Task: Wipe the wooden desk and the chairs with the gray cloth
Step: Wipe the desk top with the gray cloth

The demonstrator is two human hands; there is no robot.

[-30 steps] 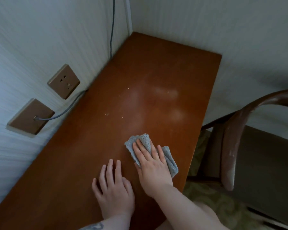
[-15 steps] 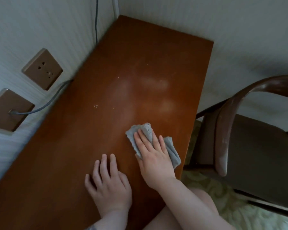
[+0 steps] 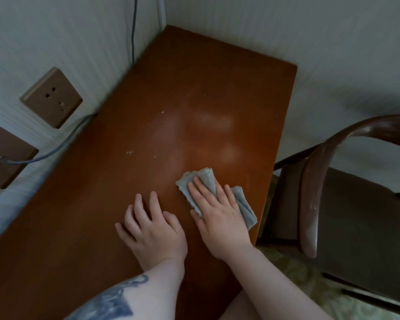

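Observation:
A narrow wooden desk (image 3: 194,93) runs into the room's corner, with pale smears and small crumbs on its middle. A crumpled gray cloth (image 3: 204,177) lies near the desk's right edge. My right hand (image 3: 219,215) presses flat on the cloth with straight fingers, covering most of it. My left hand (image 3: 153,229) rests flat on the bare wood just left of it, fingers spread. A dark wooden chair (image 3: 314,181) with a curved backrest and padded seat stands right of the desk.
Two brown wall sockets (image 3: 52,98) sit on the left wall; a gray cable (image 3: 56,150) runs from the lower one to the desk's edge. Another cable (image 3: 133,31) hangs in the corner. Patterned carpet (image 3: 293,271) shows under the chair.
The cloth and both hands keep almost the same place on the desk. The view has shifted slightly, so my forearms show more.

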